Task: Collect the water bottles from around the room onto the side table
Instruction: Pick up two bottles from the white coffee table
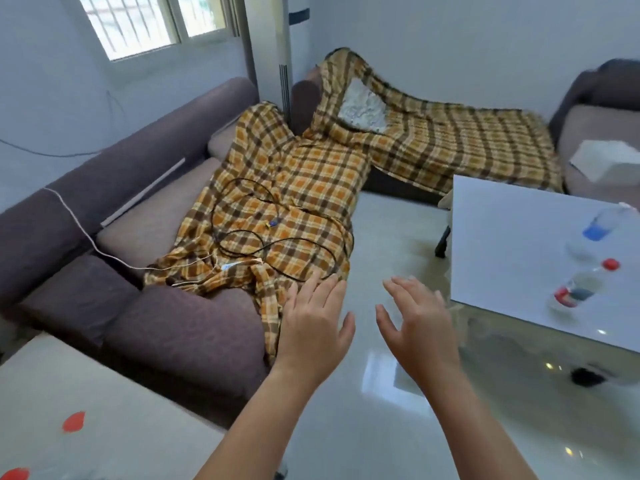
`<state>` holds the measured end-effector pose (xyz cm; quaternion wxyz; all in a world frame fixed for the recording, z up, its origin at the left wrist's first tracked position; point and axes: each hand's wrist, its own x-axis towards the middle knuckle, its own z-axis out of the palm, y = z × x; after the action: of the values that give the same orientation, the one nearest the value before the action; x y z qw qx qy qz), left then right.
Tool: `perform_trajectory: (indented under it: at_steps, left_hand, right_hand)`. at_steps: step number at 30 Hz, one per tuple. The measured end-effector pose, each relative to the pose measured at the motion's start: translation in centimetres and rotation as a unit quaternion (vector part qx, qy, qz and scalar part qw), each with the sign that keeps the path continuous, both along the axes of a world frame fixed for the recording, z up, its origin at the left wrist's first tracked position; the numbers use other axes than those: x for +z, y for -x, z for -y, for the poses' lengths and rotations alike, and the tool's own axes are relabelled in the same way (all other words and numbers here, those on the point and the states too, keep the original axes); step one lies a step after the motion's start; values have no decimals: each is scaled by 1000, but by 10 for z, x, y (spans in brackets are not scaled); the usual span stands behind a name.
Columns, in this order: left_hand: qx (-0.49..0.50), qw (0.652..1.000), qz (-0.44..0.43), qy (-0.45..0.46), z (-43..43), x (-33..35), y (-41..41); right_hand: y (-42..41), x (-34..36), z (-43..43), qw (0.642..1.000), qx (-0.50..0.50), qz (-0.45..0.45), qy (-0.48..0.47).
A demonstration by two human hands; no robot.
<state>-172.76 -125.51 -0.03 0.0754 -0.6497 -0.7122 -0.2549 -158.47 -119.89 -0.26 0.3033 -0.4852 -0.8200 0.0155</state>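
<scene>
Two clear water bottles lie on the white side table (pixel 512 237) at the right: one with a blue label (pixel 596 232) farther back, one with a red cap and red label (pixel 585 284) nearer the front edge. My left hand (pixel 313 327) and my right hand (pixel 417 323) are held out side by side over the floor, left of the table. Both hands are empty with fingers spread. No other bottle shows on the sofa.
A purple corner sofa (pixel 173 327) with a plaid orange blanket (pixel 294 188) and black and white cables (pixel 242 237) fills the left and back. A white box (pixel 606 161) rests on the right seat. Glossy tiled floor (pixel 363 410) lies between sofa and table. A pale surface with red spots (pixel 74 421) sits at lower left.
</scene>
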Motion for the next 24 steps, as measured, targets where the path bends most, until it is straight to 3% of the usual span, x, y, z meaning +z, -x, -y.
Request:
perform_trajectory:
  at_steps: [13,24]
  left_hand:
    - [-186,982,33,-17,-126,-3,-200]
    - [-337,941,35,-6,-237,-5,-325]
  right_hand:
    - [-209,3,-83,987,-154,-30,15]
    - [-333,5,-136,942,-335,-32,-5]
